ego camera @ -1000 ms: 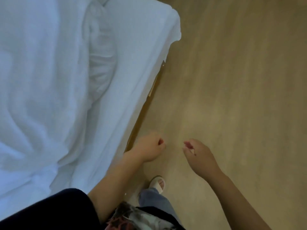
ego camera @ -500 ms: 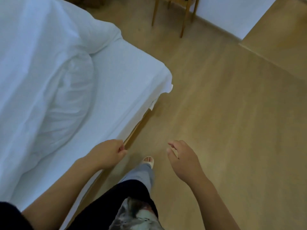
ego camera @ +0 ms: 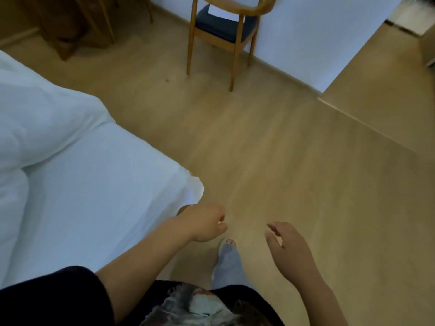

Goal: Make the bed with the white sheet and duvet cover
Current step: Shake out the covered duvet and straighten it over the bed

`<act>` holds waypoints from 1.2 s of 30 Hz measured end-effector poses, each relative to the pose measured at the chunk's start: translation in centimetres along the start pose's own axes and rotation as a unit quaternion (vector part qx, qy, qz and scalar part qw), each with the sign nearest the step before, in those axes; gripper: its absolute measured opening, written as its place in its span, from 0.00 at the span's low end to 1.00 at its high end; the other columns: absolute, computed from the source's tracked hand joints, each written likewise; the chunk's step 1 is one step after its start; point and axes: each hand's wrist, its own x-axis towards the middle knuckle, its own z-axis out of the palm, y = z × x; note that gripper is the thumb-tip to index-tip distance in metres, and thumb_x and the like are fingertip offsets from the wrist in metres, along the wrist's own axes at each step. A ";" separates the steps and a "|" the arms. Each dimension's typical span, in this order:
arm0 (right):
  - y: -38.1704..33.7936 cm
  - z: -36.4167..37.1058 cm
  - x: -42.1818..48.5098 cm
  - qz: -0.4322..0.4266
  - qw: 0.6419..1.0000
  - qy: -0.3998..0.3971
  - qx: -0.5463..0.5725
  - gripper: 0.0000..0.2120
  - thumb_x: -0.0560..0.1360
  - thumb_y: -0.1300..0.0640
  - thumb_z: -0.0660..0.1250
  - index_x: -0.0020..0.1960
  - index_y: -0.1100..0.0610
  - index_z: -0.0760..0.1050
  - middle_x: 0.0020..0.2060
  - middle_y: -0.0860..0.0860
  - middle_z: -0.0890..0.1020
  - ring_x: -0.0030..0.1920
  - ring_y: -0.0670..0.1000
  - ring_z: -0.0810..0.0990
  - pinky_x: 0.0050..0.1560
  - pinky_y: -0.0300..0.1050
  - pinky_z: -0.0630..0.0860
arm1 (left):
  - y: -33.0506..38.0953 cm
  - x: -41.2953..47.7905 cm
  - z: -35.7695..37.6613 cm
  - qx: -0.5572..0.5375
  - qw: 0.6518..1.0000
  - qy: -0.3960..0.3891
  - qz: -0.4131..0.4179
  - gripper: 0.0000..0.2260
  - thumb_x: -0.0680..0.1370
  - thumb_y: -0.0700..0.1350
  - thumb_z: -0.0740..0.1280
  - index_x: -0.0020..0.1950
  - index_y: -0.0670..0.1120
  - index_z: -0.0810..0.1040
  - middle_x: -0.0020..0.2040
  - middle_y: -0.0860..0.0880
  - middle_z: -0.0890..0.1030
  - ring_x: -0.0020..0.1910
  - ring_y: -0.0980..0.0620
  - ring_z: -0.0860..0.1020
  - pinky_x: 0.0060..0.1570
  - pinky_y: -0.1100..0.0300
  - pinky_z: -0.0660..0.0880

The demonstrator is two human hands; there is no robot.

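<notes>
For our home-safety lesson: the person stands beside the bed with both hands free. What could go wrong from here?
1. The sheet corner hangs loose by the left hand and the foot; it could snag and pull the white sheet askew.
2. The duvet lies bunched; spreading it may wrinkle the sheet.
3. The chair stands ahead; a shin might hit it.

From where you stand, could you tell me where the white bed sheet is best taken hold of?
Take the white bed sheet at its loose corner, which hangs free and untucked. Come from the wooden floor side, probably with the left hand, the nearer one, closing the grip on the flap's edge.
</notes>
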 end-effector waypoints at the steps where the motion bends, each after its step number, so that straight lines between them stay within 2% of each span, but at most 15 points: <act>1: 0.3 -1.6 3.1 -0.006 1.000 -0.011 -0.021 0.15 0.80 0.54 0.59 0.66 0.56 0.72 0.60 0.49 0.75 0.60 0.48 0.73 0.55 0.36 0.65 | 0.0 1.9 -1.3 -0.007 1.000 -0.002 -0.017 0.10 0.80 0.52 0.58 0.52 0.47 0.73 0.52 0.49 0.78 0.49 0.48 0.75 0.53 0.53 0.73; 4: -1.2 -5.9 12.6 -0.058 0.996 -0.032 -0.061 0.16 0.81 0.53 0.58 0.66 0.54 0.71 0.62 0.49 0.74 0.62 0.47 0.72 0.58 0.37 0.65 | -1.7 6.5 -5.9 -0.021 0.997 0.011 -0.072 0.13 0.80 0.52 0.58 0.57 0.45 0.74 0.56 0.48 0.78 0.55 0.47 0.76 0.53 0.56 0.71; 8: -8.5 -9.2 25.9 -0.168 0.975 -0.090 -0.117 0.17 0.81 0.53 0.55 0.68 0.54 0.69 0.64 0.49 0.73 0.63 0.49 0.71 0.59 0.39 0.65 | -6.5 9.5 -13.0 -0.083 0.975 0.105 -0.179 0.14 0.80 0.55 0.58 0.61 0.49 0.73 0.60 0.51 0.76 0.58 0.51 0.74 0.55 0.61 0.68; 11: -16.6 -9.4 34.5 -0.263 0.949 -0.116 -0.128 0.18 0.81 0.53 0.56 0.69 0.55 0.68 0.65 0.52 0.73 0.63 0.53 0.71 0.59 0.42 0.65 | -11.7 11.0 -17.7 -0.136 0.947 0.147 -0.252 0.11 0.81 0.55 0.57 0.56 0.50 0.72 0.57 0.52 0.76 0.55 0.53 0.75 0.55 0.61 0.70; 15: -27.3 -8.7 44.0 -0.349 0.910 -0.164 -0.151 0.19 0.82 0.51 0.55 0.71 0.55 0.66 0.67 0.53 0.70 0.65 0.53 0.69 0.61 0.42 0.65 | -19.3 14.1 -23.8 -0.158 0.922 0.148 -0.322 0.07 0.81 0.55 0.57 0.51 0.52 0.69 0.56 0.52 0.77 0.54 0.53 0.75 0.53 0.61 0.71; 18: -33.0 -9.0 50.2 -0.344 0.901 -0.197 -0.176 0.19 0.82 0.51 0.54 0.72 0.55 0.65 0.69 0.53 0.69 0.69 0.52 0.66 0.65 0.42 0.63 | -24.1 17.6 -29.4 -0.169 0.916 0.141 -0.336 0.11 0.81 0.54 0.57 0.51 0.47 0.73 0.52 0.50 0.78 0.52 0.51 0.76 0.50 0.59 0.71; 21: -37.6 -9.8 56.9 -0.351 0.891 -0.205 -0.203 0.19 0.82 0.52 0.55 0.70 0.55 0.67 0.67 0.52 0.71 0.68 0.51 0.67 0.65 0.40 0.61 | -28.2 21.5 -36.2 -0.212 0.910 0.156 -0.319 0.15 0.81 0.52 0.58 0.54 0.42 0.77 0.52 0.44 0.80 0.51 0.47 0.77 0.49 0.58 0.72; 23: -41.0 -10.5 61.5 -0.332 0.897 -0.214 -0.198 0.18 0.82 0.54 0.55 0.70 0.57 0.67 0.67 0.53 0.71 0.68 0.50 0.67 0.63 0.36 0.59 | -30.9 23.7 -40.9 -0.229 0.907 0.167 -0.312 0.15 0.81 0.52 0.58 0.56 0.42 0.77 0.54 0.44 0.80 0.53 0.47 0.77 0.52 0.57 0.73; 26: -47.6 -10.7 68.1 -0.306 0.909 -0.221 -0.175 0.18 0.82 0.54 0.55 0.70 0.57 0.66 0.68 0.53 0.69 0.69 0.50 0.65 0.60 0.34 0.60 | -36.3 26.4 -47.1 -0.295 0.882 0.206 -0.306 0.14 0.80 0.52 0.59 0.58 0.44 0.76 0.55 0.46 0.79 0.54 0.48 0.76 0.56 0.54 0.73; 30: -58.8 -7.7 77.5 -0.357 0.885 -0.226 -0.196 0.18 0.82 0.53 0.55 0.70 0.56 0.67 0.68 0.51 0.70 0.68 0.50 0.67 0.59 0.37 0.63 | -45.6 28.3 -53.9 -0.310 0.862 0.235 -0.323 0.13 0.80 0.53 0.59 0.59 0.47 0.74 0.56 0.49 0.78 0.54 0.51 0.75 0.58 0.55 0.73; 33: -69.3 -4.5 82.8 -0.422 0.848 -0.235 -0.217 0.18 0.82 0.52 0.55 0.70 0.55 0.67 0.68 0.51 0.70 0.66 0.51 0.69 0.61 0.41 0.66 | -52.8 27.4 -58.5 -0.327 0.823 0.265 -0.382 0.14 0.80 0.54 0.59 0.60 0.49 0.74 0.56 0.50 0.78 0.53 0.52 0.76 0.56 0.56 0.75; 36: -80.3 -1.6 85.2 -0.460 0.820 -0.254 -0.225 0.18 0.82 0.51 0.55 0.70 0.54 0.67 0.69 0.51 0.68 0.70 0.51 0.66 0.65 0.43 0.65 | -58.8 24.4 -62.0 -0.360 0.769 0.297 -0.436 0.14 0.79 0.55 0.60 0.60 0.50 0.74 0.53 0.52 0.79 0.51 0.54 0.77 0.54 0.58 0.76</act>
